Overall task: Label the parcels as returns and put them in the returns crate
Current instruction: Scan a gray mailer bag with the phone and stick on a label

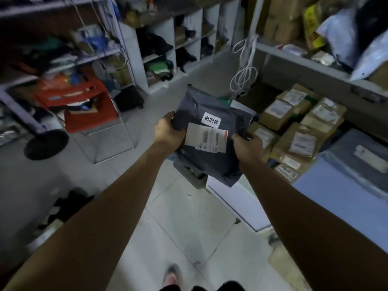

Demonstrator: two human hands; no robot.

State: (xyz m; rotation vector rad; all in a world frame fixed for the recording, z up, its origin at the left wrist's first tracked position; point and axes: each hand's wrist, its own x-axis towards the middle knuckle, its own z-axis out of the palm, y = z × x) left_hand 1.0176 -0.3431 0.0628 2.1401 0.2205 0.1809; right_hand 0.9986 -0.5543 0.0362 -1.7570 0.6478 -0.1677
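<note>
On the head camera, I hold the dark grey plastic mailer parcel (212, 160) in mid-air at the centre of view. My left hand (168, 133) grips its 9 o'clock edge and my right hand (248, 147) clutches its 4 o'clock edge. A small white returns sticker (211, 120) sits at 12 o'clock from the white shipping label (206, 138). I judge the labelling of this parcel done and the crating left to do. I cannot make out the returns crate.

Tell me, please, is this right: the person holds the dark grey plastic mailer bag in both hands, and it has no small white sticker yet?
No: the head view shows a small white sticker on the dark grey plastic mailer bag. The left hand and right hand do hold it.
</note>
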